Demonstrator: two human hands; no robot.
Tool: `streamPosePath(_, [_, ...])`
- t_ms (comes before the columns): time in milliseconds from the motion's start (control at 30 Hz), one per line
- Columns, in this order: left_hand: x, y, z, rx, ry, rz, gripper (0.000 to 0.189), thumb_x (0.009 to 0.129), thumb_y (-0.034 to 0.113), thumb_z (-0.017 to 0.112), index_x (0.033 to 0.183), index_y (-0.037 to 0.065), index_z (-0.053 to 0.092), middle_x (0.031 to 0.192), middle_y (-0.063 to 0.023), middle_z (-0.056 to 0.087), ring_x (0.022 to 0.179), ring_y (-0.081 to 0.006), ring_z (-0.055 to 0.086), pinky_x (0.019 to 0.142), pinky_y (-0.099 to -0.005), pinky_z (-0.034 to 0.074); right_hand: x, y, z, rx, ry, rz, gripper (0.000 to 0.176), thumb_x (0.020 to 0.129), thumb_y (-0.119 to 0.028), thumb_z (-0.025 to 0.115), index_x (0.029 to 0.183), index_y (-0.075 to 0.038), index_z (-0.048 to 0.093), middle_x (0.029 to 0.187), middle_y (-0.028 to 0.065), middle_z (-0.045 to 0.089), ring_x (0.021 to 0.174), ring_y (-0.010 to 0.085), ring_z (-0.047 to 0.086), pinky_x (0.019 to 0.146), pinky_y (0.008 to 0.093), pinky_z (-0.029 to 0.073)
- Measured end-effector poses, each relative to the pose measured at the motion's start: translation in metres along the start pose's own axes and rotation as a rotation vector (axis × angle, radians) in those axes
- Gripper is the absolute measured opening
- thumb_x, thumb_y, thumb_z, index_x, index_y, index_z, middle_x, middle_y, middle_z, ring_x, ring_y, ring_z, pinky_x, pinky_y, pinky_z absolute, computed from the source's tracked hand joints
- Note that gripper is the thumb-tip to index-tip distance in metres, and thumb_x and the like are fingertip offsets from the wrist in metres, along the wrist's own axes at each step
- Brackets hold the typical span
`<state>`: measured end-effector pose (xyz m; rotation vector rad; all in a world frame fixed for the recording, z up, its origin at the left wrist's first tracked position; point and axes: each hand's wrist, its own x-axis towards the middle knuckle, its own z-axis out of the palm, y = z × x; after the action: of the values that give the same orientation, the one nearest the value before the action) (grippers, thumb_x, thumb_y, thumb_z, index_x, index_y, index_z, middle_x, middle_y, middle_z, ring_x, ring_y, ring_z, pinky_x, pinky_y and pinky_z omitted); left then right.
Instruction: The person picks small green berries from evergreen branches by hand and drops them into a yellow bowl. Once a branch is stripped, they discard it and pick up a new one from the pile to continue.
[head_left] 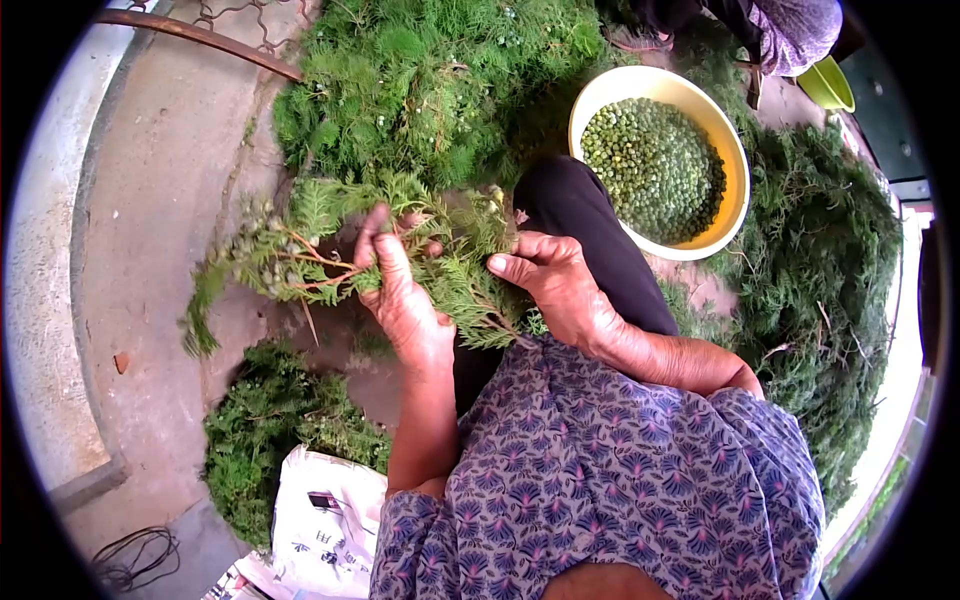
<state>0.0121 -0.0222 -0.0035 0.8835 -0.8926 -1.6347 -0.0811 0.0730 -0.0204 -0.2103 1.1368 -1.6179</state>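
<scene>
My left hand (398, 300) is closed around a leafy conifer branch (330, 265) with flat, scaly green sprays and reddish-brown stems. Small roundish cones (255, 235) cluster toward the branch's left end, a little blurred. Close by on the right, my right hand (560, 285) has its thumb and forefinger pinched together at the edge of the foliage. Whatever lies between those fingertips is too small to make out. Beyond my dark-trousered knee (590, 230) stands a yellow basin (738, 190) holding many small green cones.
A large heap of green branches (400, 90) lies ahead, with another pile (820, 260) along the right. Cut greenery (290, 430) and a white sack (325, 530) are at lower left. Another person's patterned clothing (800, 30) shows at upper right beside a green bowl (828, 85).
</scene>
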Motion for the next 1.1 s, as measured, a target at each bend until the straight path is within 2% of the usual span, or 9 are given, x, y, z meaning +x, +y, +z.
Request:
streamPosePath(33, [-0.004,-0.005,0.001,0.056,0.147,-0.021,0.022,0.081,0.022,0.066,0.097,0.01,0.058,0.092,-0.0012,0.06,0.077,-0.0131,0.053,0.068,-0.0293,0.048,0.001,0.001,0.0,-0.148,0.056,-0.187,0.009,0.08,-0.003,0.064,0.072,-0.002,0.061,0.064,-0.0037,0.057,0.057,0.0064,0.047,0.056,0.0205,0.04])
streamPosePath(100, [-0.004,-0.013,-0.003,0.089,-0.005,0.09,0.011,0.079,0.015,0.068,0.085,0.008,0.062,0.087,0.0011,0.06,0.08,-0.0119,0.053,0.073,-0.0298,0.045,0.005,0.0,-0.002,-0.27,0.1,-0.269,0.009,0.077,0.0,0.065,0.071,0.001,0.059,0.064,-0.0018,0.054,0.057,0.0091,0.044,0.056,0.0224,0.039])
streamPosePath(167, [-0.006,-0.014,-0.004,0.151,-0.087,0.103,0.008,0.075,0.007,0.069,0.08,0.006,0.062,0.084,0.002,0.06,0.081,-0.0108,0.053,0.076,-0.0286,0.043,0.016,0.007,-0.008,-0.447,0.125,-0.745,0.009,0.075,0.0,0.067,0.074,0.004,0.058,0.066,0.0023,0.052,0.06,0.013,0.046,0.058,0.0253,0.04])
streamPosePath(300, [-0.014,-0.006,0.004,0.079,-0.211,-0.144,0.022,0.07,-0.004,0.069,0.09,-0.001,0.06,0.087,-0.0042,0.06,0.08,-0.0124,0.055,0.076,-0.0261,0.045,0.011,-0.003,-0.006,-0.583,0.109,-0.651,0.008,0.071,0.004,0.065,0.077,0.002,0.06,0.069,0.0085,0.052,0.066,0.0197,0.05,0.059,0.0296,0.041])
streamPosePath(467, [-0.018,-0.01,0.009,0.062,-0.243,-0.223,0.02,0.072,-0.006,0.067,0.09,-0.001,0.059,0.088,-0.0038,0.061,0.08,-0.0116,0.056,0.075,-0.0244,0.046,0.01,-0.007,-0.003,-0.826,0.048,-0.709,0.01,0.068,0.006,0.06,0.077,0.001,0.061,0.07,0.0127,0.053,0.068,0.0264,0.053,0.059,0.0329,0.042])
streamPosePath(700, [-0.019,-0.016,0.002,0.041,-0.246,-0.152,0.022,0.076,-0.004,0.063,0.097,0.001,0.06,0.095,-0.0044,0.061,0.086,-0.0126,0.056,0.078,-0.0252,0.045,0.011,0.0,-0.002,-0.686,0.048,-0.601,0.005,0.074,0.001,0.061,0.077,0.003,0.058,0.069,0.0132,0.054,0.064,0.0244,0.054,0.058,0.0329,0.042])
streamPosePath(833, [-0.017,-0.012,-0.003,0.026,-0.224,-0.25,0.024,0.078,-0.001,0.061,0.102,0.001,0.059,0.096,-0.0055,0.061,0.086,-0.0136,0.057,0.077,-0.0261,0.046,0.006,0.0,-0.004,-0.629,0.038,-0.486,0.008,0.075,-0.001,0.063,0.077,0.004,0.057,0.067,0.0138,0.054,0.061,0.0202,0.052,0.058,0.0316,0.042])
streamPosePath(867, [-0.02,-0.015,-0.004,-0.035,-0.139,-0.284,0.024,0.078,-0.001,0.062,0.102,0.0,0.059,0.096,-0.0059,0.061,0.085,-0.0141,0.057,0.077,-0.0267,0.046,0.006,0.003,-0.004,-0.63,0.022,-0.485,0.008,0.075,0.0,0.061,0.076,0.004,0.055,0.068,0.0149,0.054,0.062,0.0217,0.053,0.058,0.032,0.043])
streamPosePath(1100, [-0.016,-0.019,-0.002,0.062,-0.229,-0.183,0.017,0.074,-0.003,0.065,0.091,0.0,0.064,0.087,-0.0045,0.064,0.08,-0.011,0.058,0.073,-0.0228,0.045,0.006,0.002,-0.008,-0.782,0.006,-0.537,0.005,0.073,0.002,0.059,0.076,0.002,0.055,0.067,0.0174,0.053,0.067,0.0318,0.054,0.06,0.0354,0.043])
